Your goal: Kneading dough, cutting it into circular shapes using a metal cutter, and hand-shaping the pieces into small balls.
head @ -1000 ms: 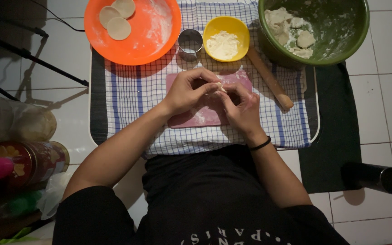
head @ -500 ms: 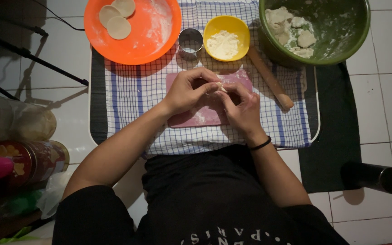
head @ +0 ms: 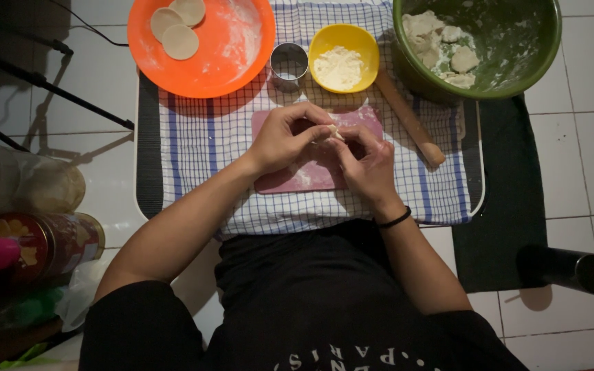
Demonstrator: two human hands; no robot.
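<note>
White floor tiles (head: pixel 586 158) surround a low tray (head: pixel 147 172) covered by a blue-checked cloth (head: pixel 201 144), seen from straight above, with the person's dark-clothed lap at the bottom edge.

Largest on the tray is a green bowl (head: pixel 517 75) at the upper right, holding several lumps of dough and a dusting of flour. At the upper left sits an orange plate (head: pixel 235 62) with flat dough rounds (head: pixel 179 41) lying overlapped on its floured surface. A pink board (head: pixel 304 177) lies in the middle of the cloth, mostly under the hands. A wooden rolling pin (head: pixel 410 120) lies slanted between the board and the green bowl. A yellow bowl (head: pixel 324 42) of white flour stands just above the board, with a small round metal cutter (head: pixel 289 63) beside it on the left.

Over the board, the left hand (head: pixel 283 141) and the right hand (head: pixel 369 165) meet fingertip to fingertip, both pinching a small piece of dough (head: pixel 336 132) held between them, above the board's upper part. The right wrist wears a dark band.

That piece looks light, soft and easily squashed, probably a little tacky where it is not floured. Thin edges would likely tear under a hard pull, so a gentle grip at the rim with the fingertips, the underside supported, seems the safest way to hold it.

Jars stand in shadow at the far left, and a dark cylinder (head: pixel 565 268) lies on the floor at the right.
</note>
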